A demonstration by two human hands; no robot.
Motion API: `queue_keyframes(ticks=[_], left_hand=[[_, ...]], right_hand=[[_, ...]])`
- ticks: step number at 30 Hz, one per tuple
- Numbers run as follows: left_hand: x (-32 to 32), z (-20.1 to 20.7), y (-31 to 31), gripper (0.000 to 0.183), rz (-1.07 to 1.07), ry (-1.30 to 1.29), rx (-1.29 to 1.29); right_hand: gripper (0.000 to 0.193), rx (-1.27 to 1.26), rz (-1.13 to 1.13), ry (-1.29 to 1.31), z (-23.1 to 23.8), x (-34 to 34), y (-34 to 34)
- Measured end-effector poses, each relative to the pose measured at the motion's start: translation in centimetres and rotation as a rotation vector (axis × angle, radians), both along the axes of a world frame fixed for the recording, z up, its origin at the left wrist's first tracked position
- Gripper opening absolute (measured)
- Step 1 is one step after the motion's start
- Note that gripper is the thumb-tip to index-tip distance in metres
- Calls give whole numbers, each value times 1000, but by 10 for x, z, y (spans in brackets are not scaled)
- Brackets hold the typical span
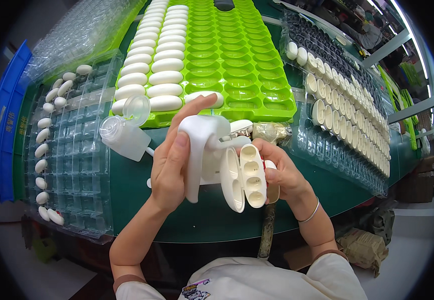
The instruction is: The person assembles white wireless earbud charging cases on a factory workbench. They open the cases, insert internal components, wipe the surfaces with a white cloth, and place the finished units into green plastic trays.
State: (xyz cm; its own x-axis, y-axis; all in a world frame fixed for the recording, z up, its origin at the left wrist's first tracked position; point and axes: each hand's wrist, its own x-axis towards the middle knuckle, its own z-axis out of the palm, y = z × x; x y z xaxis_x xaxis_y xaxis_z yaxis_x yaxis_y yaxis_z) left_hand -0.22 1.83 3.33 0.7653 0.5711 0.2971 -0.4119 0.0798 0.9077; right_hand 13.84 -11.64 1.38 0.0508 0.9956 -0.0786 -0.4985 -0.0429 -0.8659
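Note:
My left hand [169, 167] is wrapped round a smooth white curved plastic piece [195, 150], its thumb on the front and index finger stretched upward. Whether that piece stands on the table I cannot tell. My right hand [287, 172] grips a small cream-white oval case [253, 175], which is hinged open. Several round wells show in one half, and its lid half [233, 182] touches or nearly touches the white piece. A second cream shell part [273, 189] and a bit of red show at the right fingers. Behind the hands lies a white oval case with an uneven edge [241, 127].
A green tray [202, 114] holds rows of white oval cases. At left are a white bottle [129, 141], a clear tray [77, 185] with scattered cases and a blue bin [7, 120]. A tape-wrapped mallet [272, 132] lies behind my right hand. Trays of cream shells [347, 120] stand right.

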Motion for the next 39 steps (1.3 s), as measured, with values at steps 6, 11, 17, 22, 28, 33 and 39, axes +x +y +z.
queue_keyframes(ticks=[6, 11, 17, 22, 28, 33, 39], left_hand=[[2, -10, 11, 35, 244, -26, 712], [-3, -8, 7, 35, 290, -44, 1213], [-5, -10, 16, 33, 304, -58, 1424], [0, -15, 18, 38, 381, -86, 862], [-3, -9, 9, 44, 402, -11, 442], [-7, -7, 11, 41, 500, -93, 672], [-3, -5, 5, 27, 411, 61, 869]], right_hand=[[47, -31, 66, 149, 1, -1, -2], [44, -75, 243, 299, -6, 1, -2], [41, -99, 233, 253, -3, 1, 0], [47, -69, 219, 275, -4, 2, 0], [55, -41, 194, 318, -2, 6, 0], [47, -59, 85, 230, 0, 4, 1], [41, 52, -360, -424, 4, -9, 4]])
